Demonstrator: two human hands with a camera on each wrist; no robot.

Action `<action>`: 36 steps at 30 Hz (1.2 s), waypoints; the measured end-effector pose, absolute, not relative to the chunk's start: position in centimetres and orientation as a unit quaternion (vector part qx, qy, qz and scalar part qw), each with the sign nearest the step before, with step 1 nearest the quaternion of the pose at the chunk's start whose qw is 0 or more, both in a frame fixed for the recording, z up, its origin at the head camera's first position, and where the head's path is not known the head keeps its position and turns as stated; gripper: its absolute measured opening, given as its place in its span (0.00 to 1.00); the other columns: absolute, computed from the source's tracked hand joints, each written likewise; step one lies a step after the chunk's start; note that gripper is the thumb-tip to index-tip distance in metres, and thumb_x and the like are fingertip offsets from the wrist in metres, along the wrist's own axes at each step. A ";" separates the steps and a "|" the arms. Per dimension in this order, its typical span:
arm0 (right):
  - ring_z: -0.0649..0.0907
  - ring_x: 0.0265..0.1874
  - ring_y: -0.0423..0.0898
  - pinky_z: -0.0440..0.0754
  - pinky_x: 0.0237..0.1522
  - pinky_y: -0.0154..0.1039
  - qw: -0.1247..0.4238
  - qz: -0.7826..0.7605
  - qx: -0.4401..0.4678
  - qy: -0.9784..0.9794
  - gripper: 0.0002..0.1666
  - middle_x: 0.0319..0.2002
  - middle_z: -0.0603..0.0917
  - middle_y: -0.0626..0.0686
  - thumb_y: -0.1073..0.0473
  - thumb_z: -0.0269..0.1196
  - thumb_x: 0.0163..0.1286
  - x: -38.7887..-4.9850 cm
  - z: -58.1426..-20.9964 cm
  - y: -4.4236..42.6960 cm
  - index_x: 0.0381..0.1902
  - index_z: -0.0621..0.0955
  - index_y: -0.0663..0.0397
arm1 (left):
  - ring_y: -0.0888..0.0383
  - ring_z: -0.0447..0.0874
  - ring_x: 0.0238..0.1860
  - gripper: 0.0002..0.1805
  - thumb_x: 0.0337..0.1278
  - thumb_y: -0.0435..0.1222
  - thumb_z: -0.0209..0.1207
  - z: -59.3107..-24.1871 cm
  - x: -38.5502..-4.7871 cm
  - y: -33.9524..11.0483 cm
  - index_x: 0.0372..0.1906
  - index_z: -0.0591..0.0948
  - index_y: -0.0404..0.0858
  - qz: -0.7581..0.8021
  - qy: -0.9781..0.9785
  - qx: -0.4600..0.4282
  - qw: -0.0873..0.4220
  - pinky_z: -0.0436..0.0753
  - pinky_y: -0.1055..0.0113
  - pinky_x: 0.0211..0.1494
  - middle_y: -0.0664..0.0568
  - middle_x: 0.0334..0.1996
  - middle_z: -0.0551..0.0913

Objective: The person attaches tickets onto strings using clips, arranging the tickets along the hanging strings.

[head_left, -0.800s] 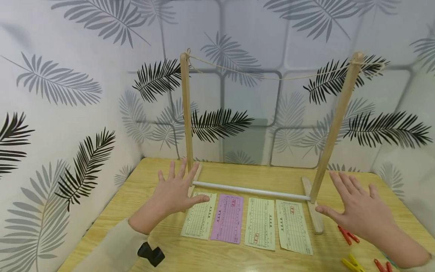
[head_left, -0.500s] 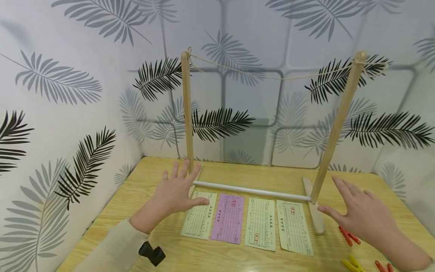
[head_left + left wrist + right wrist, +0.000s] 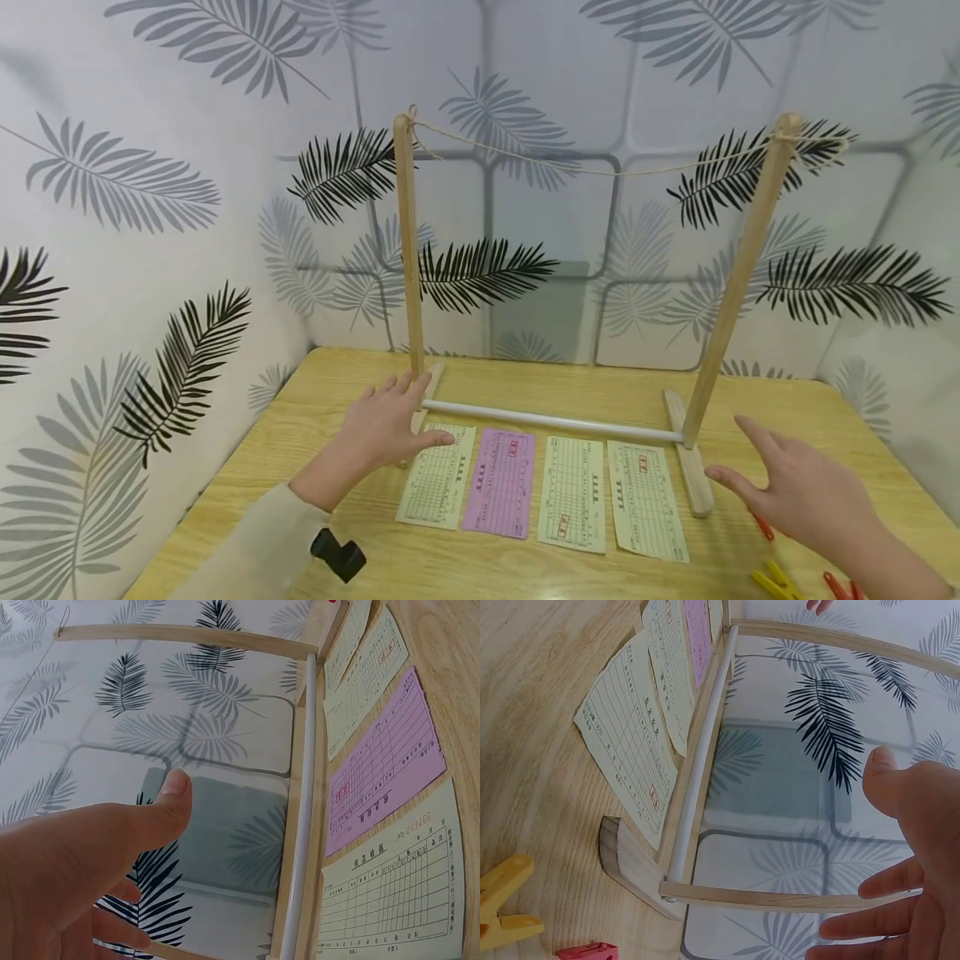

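Note:
My left hand (image 3: 382,425) hovers by the left post of a wooden frame, thumb spread from the fingers, holding nothing. To the right of the frame my right hand (image 3: 810,492) is also empty, its thumb held apart. Between the two posts a thin string (image 3: 615,173) is tied and sags slightly. A white rod (image 3: 555,419) joins the posts near their feet. In front of it lie several paper slips in a row: a pale green one (image 3: 437,479) partly behind my left thumb, a purple one (image 3: 498,483), and pale green ones (image 3: 572,492) further right.
Near my right hand lie a yellow clothespin (image 3: 776,581) and red clothespins (image 3: 843,586), one partly hidden by that hand. A black device (image 3: 339,556) sits at the left wrist. Behind the wooden table (image 3: 360,367) stands a leaf-patterned wall (image 3: 547,317).
The fingers of both hands have dipped from raised and spread to lower and flatter. My right hand now covers more of the upper red clothespin. The paper slips stay put.

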State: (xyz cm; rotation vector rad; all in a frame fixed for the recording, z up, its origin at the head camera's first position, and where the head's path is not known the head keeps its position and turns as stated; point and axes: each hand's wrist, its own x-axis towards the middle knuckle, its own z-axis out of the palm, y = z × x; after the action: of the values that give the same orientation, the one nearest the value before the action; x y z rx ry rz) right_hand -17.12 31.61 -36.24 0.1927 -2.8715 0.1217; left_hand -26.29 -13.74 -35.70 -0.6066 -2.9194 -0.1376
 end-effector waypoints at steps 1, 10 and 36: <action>0.79 0.34 0.67 0.73 0.16 0.50 0.130 0.044 0.064 -0.989 0.50 0.46 0.78 0.71 0.28 0.56 0.58 -17.1 -36.4 31.6 0.59 0.69 0.66 | 0.39 0.64 0.63 0.53 0.45 0.70 0.53 -35.8 -26.3 -13.7 0.72 0.56 0.43 -0.047 -0.976 -0.200 0.078 0.65 0.43 0.59 0.38 0.63 0.66; 0.78 0.38 0.69 0.74 0.17 0.52 0.097 0.071 0.026 -0.992 0.50 0.46 0.77 0.73 0.25 0.51 0.59 -16.6 -37.5 32.1 0.56 0.72 0.67 | 0.45 0.80 0.46 0.47 0.47 0.66 0.56 -36.9 -27.1 -13.8 0.67 0.65 0.40 -0.079 -0.979 -0.178 0.062 0.77 0.58 0.26 0.43 0.54 0.77; 0.80 0.31 0.51 0.78 0.29 0.53 -0.009 0.102 0.024 -0.994 0.40 0.33 0.81 0.53 0.32 0.58 0.59 -15.5 -41.6 33.7 0.49 0.79 0.64 | 0.48 0.79 0.48 0.30 0.51 0.49 0.65 -40.3 -29.4 -14.1 0.56 0.76 0.36 -0.174 -0.965 -0.194 0.020 0.78 0.54 0.45 0.46 0.49 0.80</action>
State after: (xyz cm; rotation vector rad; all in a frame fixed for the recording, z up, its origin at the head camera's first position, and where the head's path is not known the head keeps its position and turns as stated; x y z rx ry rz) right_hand -15.54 33.69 -41.62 0.0749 -3.1429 0.3231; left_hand -29.44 -14.13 -40.27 -0.6028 -2.9946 -0.5412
